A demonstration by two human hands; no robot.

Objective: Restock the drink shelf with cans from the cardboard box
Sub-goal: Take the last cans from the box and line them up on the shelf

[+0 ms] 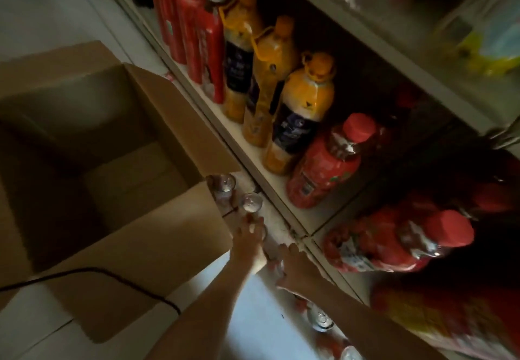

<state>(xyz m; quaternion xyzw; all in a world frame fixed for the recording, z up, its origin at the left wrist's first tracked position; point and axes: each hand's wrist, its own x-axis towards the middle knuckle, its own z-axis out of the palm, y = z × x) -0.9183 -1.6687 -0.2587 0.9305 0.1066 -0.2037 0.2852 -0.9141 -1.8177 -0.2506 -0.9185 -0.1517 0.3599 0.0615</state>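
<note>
An open cardboard box (146, 235) stands on the floor at the left, and its dim inside shows no cans. Silver-topped cans stand in a row on the floor between the box and the shelf: one (223, 183) by the box corner, a second (251, 202) beside it, and others (320, 319) nearer me. My left hand (249, 242) reaches down over a can (264, 233) in this row, fingers curled on its top. My right hand (295, 264) grips the neighbouring can (277, 266) from above. The drink shelf (270, 179) runs along the right.
The lowest shelf holds red bottles with white caps (209, 49), orange juice bottles (304, 111) and big red jugs (326, 168). More red jugs (399, 241) fill the neighbouring bay. A black cable (92, 271) crosses the box flap. The floor is pale tile (247, 317).
</note>
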